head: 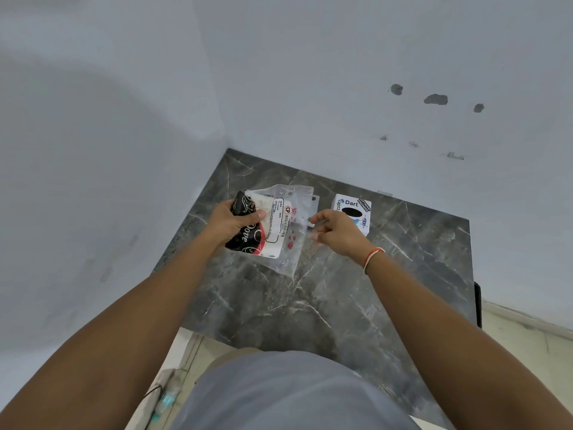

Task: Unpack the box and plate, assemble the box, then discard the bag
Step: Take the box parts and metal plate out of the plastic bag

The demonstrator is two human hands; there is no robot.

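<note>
A clear plastic bag [297,209] printed "BIG TISSUES" is held just above the dark marble table [325,305]. A black, white and red tissue pack [252,237] sticks out of the bag's left end. My left hand [234,223] grips that pack from the left, thumb on top. My right hand [336,232] pinches the bag's right edge between thumb and fingers. A white cube box [352,207] marked "Dart", with a black oval hole on top, stands assembled on the table just behind my right hand. No plate shows.
The table sits in a corner between two pale walls [310,88], the right one with chipped patches. Its front and right edges drop to a light tiled floor [527,352]. A red and white thread circles my right wrist.
</note>
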